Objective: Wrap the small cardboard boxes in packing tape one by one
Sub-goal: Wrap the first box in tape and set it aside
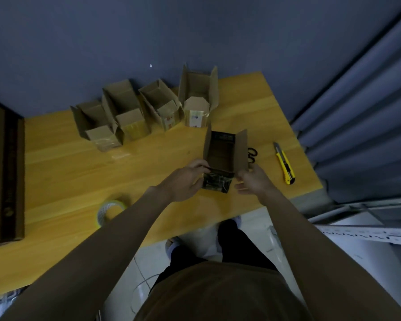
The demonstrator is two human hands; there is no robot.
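A small cardboard box (225, 156) with its top flaps up stands on the wooden table (60, 172), its near face shiny with tape. My left hand (188, 179) grips its near left edge, thumb at the rim. My right hand (252, 179) is at the box's near right corner with fingers nearly straight; whether it touches the box is unclear. Several more open boxes stand in a row at the back: one (97, 126), one (127, 112), one (162, 105), one (198, 98). A roll of clear packing tape (109, 210) lies flat by my left forearm.
A yellow utility knife (285, 163) lies near the table's right edge. Black scissors (252, 154) lie just right of the held box, partly hidden. A large dark flat carton (5, 172) fills the left side. Blue wall behind; metal shelving at right.
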